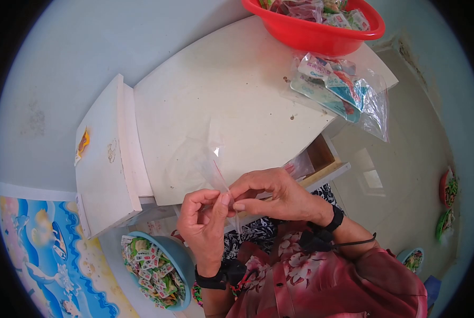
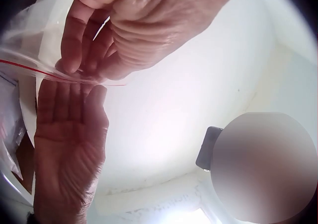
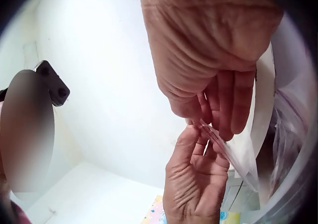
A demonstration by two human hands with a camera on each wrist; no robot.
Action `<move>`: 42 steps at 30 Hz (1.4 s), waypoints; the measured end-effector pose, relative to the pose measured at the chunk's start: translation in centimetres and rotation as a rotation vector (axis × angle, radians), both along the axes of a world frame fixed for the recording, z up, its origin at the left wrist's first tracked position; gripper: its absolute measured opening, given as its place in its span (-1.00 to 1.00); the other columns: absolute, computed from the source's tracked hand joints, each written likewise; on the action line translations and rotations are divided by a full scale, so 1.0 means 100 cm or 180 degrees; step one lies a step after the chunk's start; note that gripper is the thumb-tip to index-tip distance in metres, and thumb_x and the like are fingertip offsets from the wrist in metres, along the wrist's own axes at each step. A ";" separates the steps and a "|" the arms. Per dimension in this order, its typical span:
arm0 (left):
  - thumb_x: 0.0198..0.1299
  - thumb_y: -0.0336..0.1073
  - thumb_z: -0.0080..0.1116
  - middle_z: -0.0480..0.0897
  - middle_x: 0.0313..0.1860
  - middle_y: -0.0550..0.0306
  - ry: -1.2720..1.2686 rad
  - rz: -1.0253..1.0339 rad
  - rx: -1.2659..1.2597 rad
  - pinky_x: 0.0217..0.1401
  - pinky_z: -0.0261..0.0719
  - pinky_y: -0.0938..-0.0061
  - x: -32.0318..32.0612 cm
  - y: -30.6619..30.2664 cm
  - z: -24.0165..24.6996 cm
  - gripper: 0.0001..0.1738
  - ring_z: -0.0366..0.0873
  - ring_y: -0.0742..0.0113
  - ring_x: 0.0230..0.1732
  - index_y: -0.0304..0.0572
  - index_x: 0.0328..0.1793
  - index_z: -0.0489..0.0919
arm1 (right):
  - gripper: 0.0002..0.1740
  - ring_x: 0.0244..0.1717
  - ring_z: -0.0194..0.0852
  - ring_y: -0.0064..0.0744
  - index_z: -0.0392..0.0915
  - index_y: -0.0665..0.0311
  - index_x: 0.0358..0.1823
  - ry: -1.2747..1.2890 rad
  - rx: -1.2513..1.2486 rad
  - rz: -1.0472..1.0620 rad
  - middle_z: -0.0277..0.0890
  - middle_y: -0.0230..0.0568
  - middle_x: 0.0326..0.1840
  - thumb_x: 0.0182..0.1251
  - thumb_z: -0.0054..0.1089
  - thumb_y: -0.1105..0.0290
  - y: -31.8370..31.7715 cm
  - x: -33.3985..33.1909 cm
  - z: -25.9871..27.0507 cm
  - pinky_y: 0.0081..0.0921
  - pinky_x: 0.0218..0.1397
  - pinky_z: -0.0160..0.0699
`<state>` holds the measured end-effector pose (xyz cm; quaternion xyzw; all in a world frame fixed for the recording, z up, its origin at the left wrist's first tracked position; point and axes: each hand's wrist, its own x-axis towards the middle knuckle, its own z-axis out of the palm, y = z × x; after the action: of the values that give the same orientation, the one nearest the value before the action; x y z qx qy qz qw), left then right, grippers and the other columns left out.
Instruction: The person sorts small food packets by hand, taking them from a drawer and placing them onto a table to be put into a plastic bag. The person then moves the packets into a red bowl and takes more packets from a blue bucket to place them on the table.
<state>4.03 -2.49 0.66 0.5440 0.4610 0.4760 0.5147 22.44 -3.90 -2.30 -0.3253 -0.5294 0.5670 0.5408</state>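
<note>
A clear plastic zip bag [image 1: 198, 159] with a red line along its mouth hangs between the two hands, just over the near edge of the white table. My left hand [image 1: 205, 225] pinches the mouth between thumb and fingers. Close against it, my right hand [image 1: 274, 196] pinches the same edge, thumb and fingertips meeting on the film. In the left wrist view the red strip of the zip bag [image 2: 30, 67] runs out to the left from the fingertips. The right wrist view shows the folded film of the zip bag [image 3: 233, 157] slanting down from the pinching fingers.
On the white table [image 1: 205, 90] stands a red basin [image 1: 311, 34] of small packets, with printed plastic packages [image 1: 335, 87] beside it. An open drawer [image 1: 324, 159] holds more clear bags. A blue basin [image 1: 181, 270] full of packets sits below left.
</note>
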 end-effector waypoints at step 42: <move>0.25 -0.58 0.42 0.68 -0.13 0.11 0.0621 -0.0372 0.0650 -0.12 0.67 0.53 -0.011 -0.004 0.004 -0.78 0.70 0.40 -0.20 -0.37 -0.01 0.68 | -0.95 -0.13 0.61 -0.66 0.66 0.36 -0.12 0.0720 -0.0490 0.0057 0.67 -0.39 -0.16 0.53 0.29 0.51 0.001 -0.007 -0.006 -0.60 -0.04 0.63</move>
<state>2.95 -2.93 1.05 0.6631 0.4256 0.4345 0.4363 21.75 -3.78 -2.87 -0.2951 -0.4228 0.6438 0.5654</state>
